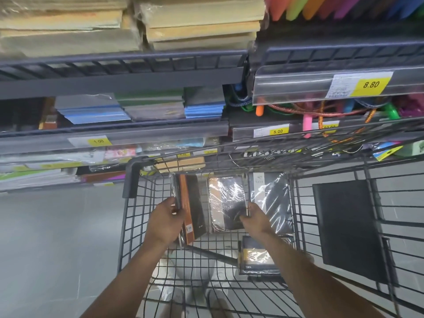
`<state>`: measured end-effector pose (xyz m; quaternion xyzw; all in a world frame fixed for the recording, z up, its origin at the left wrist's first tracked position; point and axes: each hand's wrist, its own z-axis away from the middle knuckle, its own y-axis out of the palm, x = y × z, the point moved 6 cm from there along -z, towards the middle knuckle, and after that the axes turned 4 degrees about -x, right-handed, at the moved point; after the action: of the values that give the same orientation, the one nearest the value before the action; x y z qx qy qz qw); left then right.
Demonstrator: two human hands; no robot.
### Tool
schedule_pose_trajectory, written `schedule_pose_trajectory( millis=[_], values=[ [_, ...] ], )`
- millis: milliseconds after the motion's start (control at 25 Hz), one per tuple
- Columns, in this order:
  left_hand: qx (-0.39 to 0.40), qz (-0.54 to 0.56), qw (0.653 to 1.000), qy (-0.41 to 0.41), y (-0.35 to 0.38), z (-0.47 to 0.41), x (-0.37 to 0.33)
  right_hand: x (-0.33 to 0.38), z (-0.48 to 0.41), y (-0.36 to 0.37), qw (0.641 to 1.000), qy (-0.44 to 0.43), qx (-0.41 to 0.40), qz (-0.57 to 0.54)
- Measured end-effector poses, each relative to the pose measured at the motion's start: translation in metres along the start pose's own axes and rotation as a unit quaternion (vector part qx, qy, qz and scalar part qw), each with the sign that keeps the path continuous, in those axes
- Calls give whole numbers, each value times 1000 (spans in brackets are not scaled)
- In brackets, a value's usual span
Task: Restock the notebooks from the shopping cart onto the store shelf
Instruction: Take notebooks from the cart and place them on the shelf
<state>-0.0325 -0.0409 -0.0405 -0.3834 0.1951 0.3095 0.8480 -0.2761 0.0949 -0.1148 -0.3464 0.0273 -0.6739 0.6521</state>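
Both my hands reach down into the black wire shopping cart point(128, 216). My left hand point(168, 219) grips the edge of a plastic-wrapped notebook point(191, 205) with an orange spine and dark cover, tilted on edge. My right hand point(254, 218) holds the edge of another wrapped dark notebook point(271, 198). Between them a wrapped tan-and-black notebook point(226, 203) lies in the cart. One more notebook point(258, 255) lies lower right in the basket. The store shelf point(137, 131) stands just beyond the cart, with stacked notebooks point(151, 106) on it.
Price strips with yellow tags point(370, 84) run along the shelf edges. Brown paper packs point(199, 24) fill the top shelf. Skipping ropes and coloured items point(321, 113) crowd the right shelf. A black panel point(351, 226) hangs on the cart's right side. Grey floor point(57, 249) lies to the left.
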Motion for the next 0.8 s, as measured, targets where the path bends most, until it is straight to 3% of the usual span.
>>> schedule_pose_trajectory(
  millis=[160, 440, 800],
  values=[
    [13, -51, 999, 10, 11, -9, 1, 0, -13, 17, 997, 24, 18, 72],
    [33, -45, 998, -6, 26, -13, 3, 0, -20, 22, 992, 99, 20, -72],
    [69, -17, 997, -23, 20, -14, 9, 18, -4, 5, 998, 49, 10, -48]
  ],
)
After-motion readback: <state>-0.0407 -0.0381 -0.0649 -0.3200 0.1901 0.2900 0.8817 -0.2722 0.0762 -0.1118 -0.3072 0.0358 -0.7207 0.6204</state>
